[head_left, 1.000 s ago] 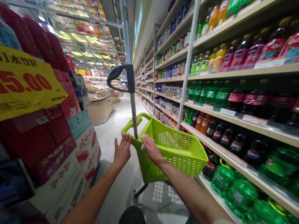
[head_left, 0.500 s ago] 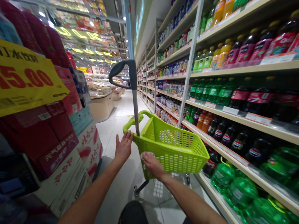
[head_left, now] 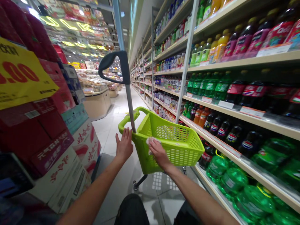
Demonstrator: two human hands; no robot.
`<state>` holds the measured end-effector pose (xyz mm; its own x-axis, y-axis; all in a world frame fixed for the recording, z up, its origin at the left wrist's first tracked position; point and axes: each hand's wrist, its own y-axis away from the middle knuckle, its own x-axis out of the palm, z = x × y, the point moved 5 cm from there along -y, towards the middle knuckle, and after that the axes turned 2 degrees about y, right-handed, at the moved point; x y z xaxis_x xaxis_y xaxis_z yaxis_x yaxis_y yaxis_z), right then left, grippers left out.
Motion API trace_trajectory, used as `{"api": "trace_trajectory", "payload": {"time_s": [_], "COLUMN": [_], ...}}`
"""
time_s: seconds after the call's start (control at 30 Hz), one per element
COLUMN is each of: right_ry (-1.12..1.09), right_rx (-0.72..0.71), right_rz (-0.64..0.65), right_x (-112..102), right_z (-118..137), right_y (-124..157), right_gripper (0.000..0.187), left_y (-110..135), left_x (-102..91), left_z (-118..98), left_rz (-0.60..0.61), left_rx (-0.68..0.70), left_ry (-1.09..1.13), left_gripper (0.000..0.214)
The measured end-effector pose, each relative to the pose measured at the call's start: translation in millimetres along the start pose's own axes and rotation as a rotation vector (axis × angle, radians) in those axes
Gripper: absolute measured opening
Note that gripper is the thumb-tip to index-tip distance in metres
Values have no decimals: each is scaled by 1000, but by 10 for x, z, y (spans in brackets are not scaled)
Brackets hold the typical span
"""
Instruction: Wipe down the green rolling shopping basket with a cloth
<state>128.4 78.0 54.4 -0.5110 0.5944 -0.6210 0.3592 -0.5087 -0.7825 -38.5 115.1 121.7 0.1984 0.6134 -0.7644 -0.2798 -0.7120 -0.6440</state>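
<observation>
A lime-green shopping cart [head_left: 161,151] with a perforated basket stands right in front of me. From its back rises a metal pole with a dark grey loop handle [head_left: 125,67]. My left hand [head_left: 125,144] lies against the back corner of the cart beside the pole, fingers stretched out and thumb apart. In my right hand [head_left: 158,152] is a crumpled whitish wipe [head_left: 152,141], pressed to the basket's side just under the rim. My fingers hide part of the wipe.
Shelves of bottled drinks [head_left: 225,87] line the right side, with large green bottles [head_left: 231,181] at the bottom. Stacked drink cartons [head_left: 67,168] and a yellow price sign [head_left: 23,75] stand at left. A tiled aisle [head_left: 122,100] runs ahead past display counters [head_left: 97,104].
My right hand has moved up the basket's side with the wipe, from lower down to near the rim. My left hand stays at the back corner. The view has shifted slightly.
</observation>
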Motion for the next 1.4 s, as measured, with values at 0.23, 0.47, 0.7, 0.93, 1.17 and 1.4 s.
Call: {"api": "trace_trajectory", "payload": {"time_s": [0.23, 0.47, 0.7, 0.93, 1.17, 1.4], "right_ry": [57, 145, 168, 165, 216, 275], "right_rx": [-7, 86, 61, 169, 135, 165], "right_rz": [88, -12, 88, -34, 70, -12], "right_x": [36, -349, -188, -481, -377, -729], "right_z": [-240, -473, -573, -734, -810, -1003], "right_y": [541, 510, 1093, 672, 1325, 1005], "right_gripper": [36, 36, 36, 36, 37, 35], "left_y": [91, 141, 157, 146, 205, 177], "left_x": [249, 439, 553, 655, 716, 729], "left_z": [-743, -985, -1138, -1333, -1455, -1745], "left_rz": [76, 172, 182, 146, 124, 228], "left_rx": [311, 379, 398, 450, 490, 532], "left_ry": [58, 51, 29, 51, 63, 95], "left_gripper": [55, 52, 54, 52, 50, 49]}}
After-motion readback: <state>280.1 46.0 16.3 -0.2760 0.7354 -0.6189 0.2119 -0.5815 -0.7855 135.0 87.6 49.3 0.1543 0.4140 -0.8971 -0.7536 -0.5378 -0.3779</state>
